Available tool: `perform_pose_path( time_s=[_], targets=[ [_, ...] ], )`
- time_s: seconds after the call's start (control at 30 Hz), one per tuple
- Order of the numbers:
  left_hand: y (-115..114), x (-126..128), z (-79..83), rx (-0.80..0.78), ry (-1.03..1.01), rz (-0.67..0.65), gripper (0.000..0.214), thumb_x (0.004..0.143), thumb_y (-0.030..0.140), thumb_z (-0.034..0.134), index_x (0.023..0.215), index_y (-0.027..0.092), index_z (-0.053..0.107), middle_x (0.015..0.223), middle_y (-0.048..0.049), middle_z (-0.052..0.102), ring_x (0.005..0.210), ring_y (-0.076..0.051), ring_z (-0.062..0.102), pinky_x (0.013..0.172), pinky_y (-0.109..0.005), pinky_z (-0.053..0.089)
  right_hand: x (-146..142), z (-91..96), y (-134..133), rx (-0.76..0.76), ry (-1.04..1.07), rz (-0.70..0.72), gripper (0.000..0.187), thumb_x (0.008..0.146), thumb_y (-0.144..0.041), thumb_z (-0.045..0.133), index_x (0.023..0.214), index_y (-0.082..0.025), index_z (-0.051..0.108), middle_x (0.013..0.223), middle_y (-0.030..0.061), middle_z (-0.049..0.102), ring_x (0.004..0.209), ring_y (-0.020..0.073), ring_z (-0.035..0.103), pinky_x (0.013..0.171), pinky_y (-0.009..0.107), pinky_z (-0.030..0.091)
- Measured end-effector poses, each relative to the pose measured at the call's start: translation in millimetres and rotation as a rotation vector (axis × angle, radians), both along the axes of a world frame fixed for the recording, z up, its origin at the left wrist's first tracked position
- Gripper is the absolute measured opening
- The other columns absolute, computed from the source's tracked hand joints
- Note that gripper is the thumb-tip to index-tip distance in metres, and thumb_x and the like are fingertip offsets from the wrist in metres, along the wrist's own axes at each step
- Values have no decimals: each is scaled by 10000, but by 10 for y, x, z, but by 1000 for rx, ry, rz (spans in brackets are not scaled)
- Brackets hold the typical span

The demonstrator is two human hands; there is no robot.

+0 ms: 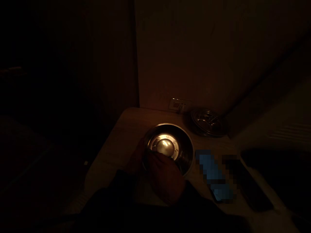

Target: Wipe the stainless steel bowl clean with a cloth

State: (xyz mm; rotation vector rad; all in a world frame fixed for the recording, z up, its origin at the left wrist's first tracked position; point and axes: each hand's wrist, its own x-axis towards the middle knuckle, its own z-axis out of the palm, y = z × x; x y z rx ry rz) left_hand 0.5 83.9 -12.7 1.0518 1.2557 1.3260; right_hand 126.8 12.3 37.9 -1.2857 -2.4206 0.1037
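Note:
A round, shiny metal bowl [187,152] stands on the wooden table in very dim light. Its bright bottom catches a warm gleam. My left hand [136,158] grips the bowl's left side, its fingers mostly lost in shadow. My right hand [166,179] reaches over the near rim, with closed fingers dipping into the bowl; whatever they may hold is hidden in the dark.
Stacked metal plates [209,123] lie at the back right, beside a wall socket [176,104] with something plugged in. A lit phone [213,178] and a dark oblong object [255,187] lie to the right. The wooden table [114,142] ends at the left.

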Motion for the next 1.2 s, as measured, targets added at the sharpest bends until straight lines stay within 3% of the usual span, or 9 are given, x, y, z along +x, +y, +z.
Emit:
perform_pose_path(
  time_s=[0.2, 0.43, 0.63, 0.83, 0.97, 1.1, 1.2],
  targets=[
    [-86, -61, 156, 75, 78, -57, 240, 773, 365, 580, 928, 198, 655, 974, -44, 724, 971, -242, 643, 943, -379, 471, 233, 93, -172, -72, -68, 33, 327, 835, -164, 602, 1157, -151, 656, 1145, 79, 712, 1018, 254, 652, 919, 388, 503],
    [-102, -42, 379, -38, -7, -54, 212, 754, 344, 540, 721, 166, 650, 750, -56, 726, 837, -253, 654, 792, -377, 517, 266, -17, -252, 120, -12, 21, 330, 861, -159, 561, 1178, -136, 649, 1146, 75, 714, 1012, 246, 656, 947, 404, 491],
    [-122, -74, 232, -33, 173, 41, 214, 732, 322, 521, 813, 173, 651, 845, -55, 725, 853, -253, 652, 811, -390, 512, 327, -59, -348, 169, 2, 127, 330, 929, -149, 473, 1221, -148, 629, 1198, 62, 692, 1068, 237, 640, 951, 407, 491],
    [-128, -164, 51, -17, 286, 82, 274, 765, 346, 567, 991, 227, 668, 987, -70, 720, 1039, -279, 630, 897, -396, 499, 42, -125, -193, 206, 26, 106, 340, 954, -118, 452, 1261, -130, 596, 1265, 86, 652, 1157, 215, 597, 967, 393, 487],
    [-136, -134, 68, -34, 274, 82, 269, 811, 345, 518, 996, 222, 670, 984, -65, 723, 1065, -266, 628, 930, -394, 493, 59, -118, -187, 219, 4, 127, 348, 962, -106, 422, 1265, -114, 593, 1276, 96, 643, 1160, 222, 596, 965, 400, 495],
    [-172, -79, 166, -48, 241, 14, 292, 826, 375, 497, 1000, 215, 670, 954, -40, 732, 958, -252, 661, 872, -378, 521, 209, -103, -288, 197, -26, 163, 347, 966, -113, 442, 1278, -140, 589, 1268, 87, 650, 1141, 207, 609, 978, 394, 491],
    [-163, -89, 162, -74, 217, -19, 301, 852, 383, 467, 980, 208, 675, 922, -44, 734, 901, -253, 672, 865, -389, 518, 156, -114, -267, 209, -4, 171, 339, 975, -115, 421, 1263, -134, 599, 1265, 88, 652, 1159, 201, 597, 983, 387, 494]
  ],
)
